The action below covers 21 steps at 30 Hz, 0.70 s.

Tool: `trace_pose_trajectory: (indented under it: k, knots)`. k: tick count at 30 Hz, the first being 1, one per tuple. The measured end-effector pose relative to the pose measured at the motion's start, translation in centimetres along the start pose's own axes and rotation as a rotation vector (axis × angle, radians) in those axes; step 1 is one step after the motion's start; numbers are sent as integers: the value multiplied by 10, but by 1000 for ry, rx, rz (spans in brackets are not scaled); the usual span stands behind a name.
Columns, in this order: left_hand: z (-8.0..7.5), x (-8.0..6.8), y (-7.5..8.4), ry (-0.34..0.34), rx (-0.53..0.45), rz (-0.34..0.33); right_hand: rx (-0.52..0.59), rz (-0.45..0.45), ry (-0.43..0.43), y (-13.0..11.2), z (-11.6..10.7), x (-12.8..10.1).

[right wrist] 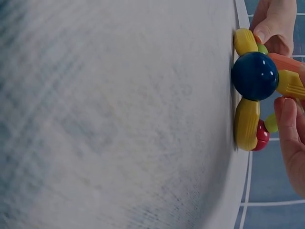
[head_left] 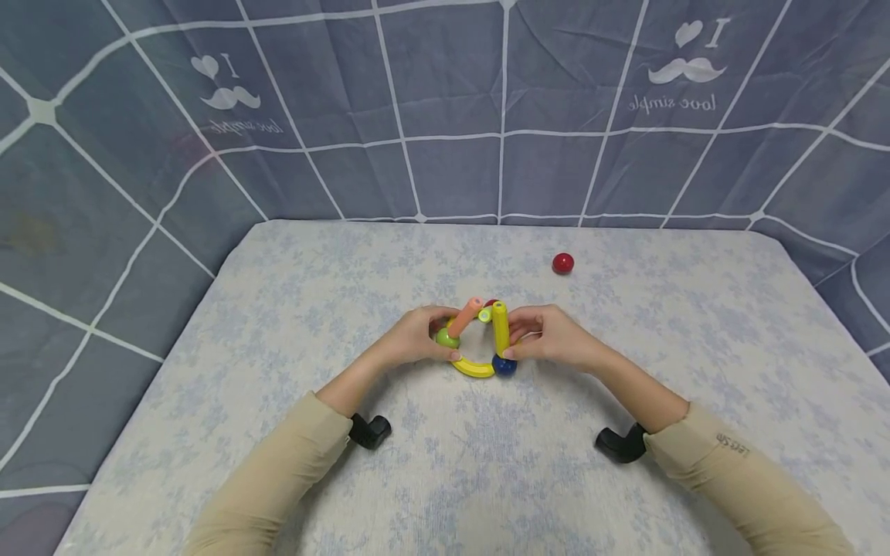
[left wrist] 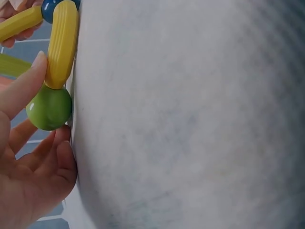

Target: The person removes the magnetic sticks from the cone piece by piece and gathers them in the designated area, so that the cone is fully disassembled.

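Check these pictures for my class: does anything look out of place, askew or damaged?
Two things. A red ball sits alone, apart from the ball-and-rod build between the hands, though perhaps it's a spare. The lettering on the backdrop reads backwards, as if mirrored. I see nothing spilled or broken.

Head: looked down and far over the table [head_left: 445, 471] from near side
Left wrist: closely faced green ball [left wrist: 50, 109]
Right wrist: closely faced blue ball [right wrist: 255, 76]
Both wrists: shared both balls
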<state>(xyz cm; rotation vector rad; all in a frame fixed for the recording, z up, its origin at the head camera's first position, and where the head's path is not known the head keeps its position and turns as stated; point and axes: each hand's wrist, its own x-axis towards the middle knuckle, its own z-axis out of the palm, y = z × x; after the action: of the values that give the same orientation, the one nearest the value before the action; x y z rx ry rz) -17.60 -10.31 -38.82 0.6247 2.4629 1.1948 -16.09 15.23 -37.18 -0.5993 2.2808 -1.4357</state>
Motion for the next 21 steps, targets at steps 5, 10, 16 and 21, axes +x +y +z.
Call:
trace_pose_trajectory:
  k: [5,10,16,21]
  knots:
    - [0,1,-3,-4,-54,-28,-12,-6,2,0,2,1]
    - [1,1,-4,11,-82,-59,4,-27,-15,0,5,2]
    - [1,2,-6,13,-91,-50,-32,-61,-27,3,7,2]
    - [1,1,-6,6,-85,-33,-103,-100,-13,2,8,1]
